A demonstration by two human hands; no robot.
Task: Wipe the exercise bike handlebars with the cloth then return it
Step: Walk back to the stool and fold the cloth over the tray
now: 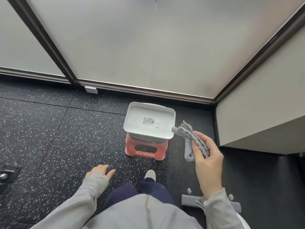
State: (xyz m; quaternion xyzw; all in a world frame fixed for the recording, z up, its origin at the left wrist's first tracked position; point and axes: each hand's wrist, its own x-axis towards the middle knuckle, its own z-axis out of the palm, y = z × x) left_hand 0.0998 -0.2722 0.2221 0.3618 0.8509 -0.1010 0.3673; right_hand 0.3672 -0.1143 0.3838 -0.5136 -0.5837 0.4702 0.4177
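Nearest: grey sleeves, dark trousers, one pale shoe [150,174] on speckled black floor [49,129]. Left hand [100,171] low over floor, fingers loosely spread, holding nothing. Right hand [207,162] raised, fingers and thumb closed around folded grey cloth [189,141]; cloth's free end reaching to right near corner of white tray [132,116]. Tray bare except for a label, resting on red stool [145,151]. Beyond: dark-framed frosted glass panels [148,47] along floor's far edge.
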